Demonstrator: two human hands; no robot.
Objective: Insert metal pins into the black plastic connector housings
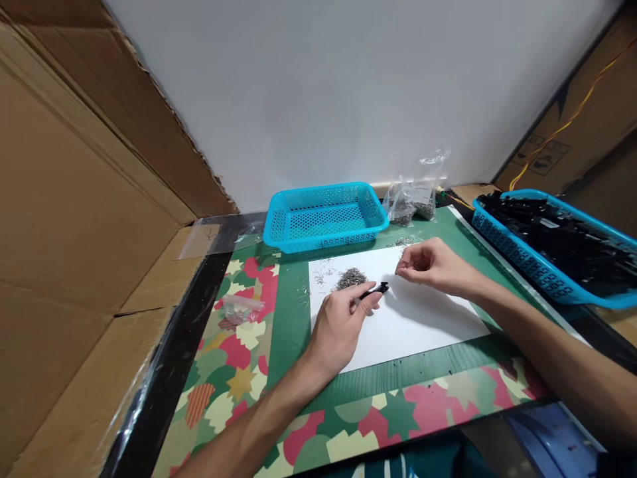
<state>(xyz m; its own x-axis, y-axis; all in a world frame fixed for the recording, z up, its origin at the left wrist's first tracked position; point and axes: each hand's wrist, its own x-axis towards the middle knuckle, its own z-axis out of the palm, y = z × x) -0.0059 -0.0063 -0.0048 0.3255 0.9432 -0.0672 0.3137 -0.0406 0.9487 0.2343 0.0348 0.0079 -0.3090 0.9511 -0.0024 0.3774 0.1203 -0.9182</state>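
My left hand (341,325) pinches a small black plastic part (382,288) between thumb and fingers, above a white sheet of paper (398,342). A little to the right, my right hand (435,267) hovers over the sheet with thumb and fingertips together; whatever sits between them is too small to make out. The two hands do not touch. Just behind my left hand lies a heap of tiny silvery metal pins (351,277), with more pins strewn to its left. Another small scatter of pins (405,241) lies beyond the right hand.
An empty blue perforated basket (326,242) stands at the back. Beside it are clear bags (413,206) of metal pins. At the right, another blue basket (527,265) is heaped with black parts (562,232). A small plastic bag (242,308) lies left; cardboard (60,199) walls the left side.
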